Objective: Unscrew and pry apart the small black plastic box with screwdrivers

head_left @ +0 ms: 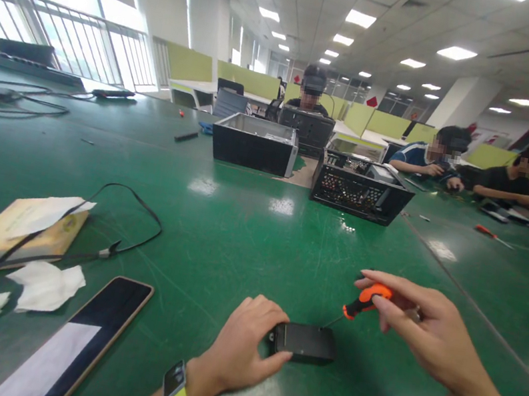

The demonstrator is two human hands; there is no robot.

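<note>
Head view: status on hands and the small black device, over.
Left hand gripping small black device, flat on green table. Right hand holding orange screwdriver, tip near the device's far edge. Phone lies left, apart.

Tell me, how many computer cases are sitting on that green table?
3. An open black case at centre, a second case just behind it, and a third case to the right of both. Others may be hidden behind them.

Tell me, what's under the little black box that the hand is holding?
The small black rectangular device lies flat on the shiny green table. The left hand grips its left end. Its underside is hidden, so anything beneath cannot be seen.
</note>
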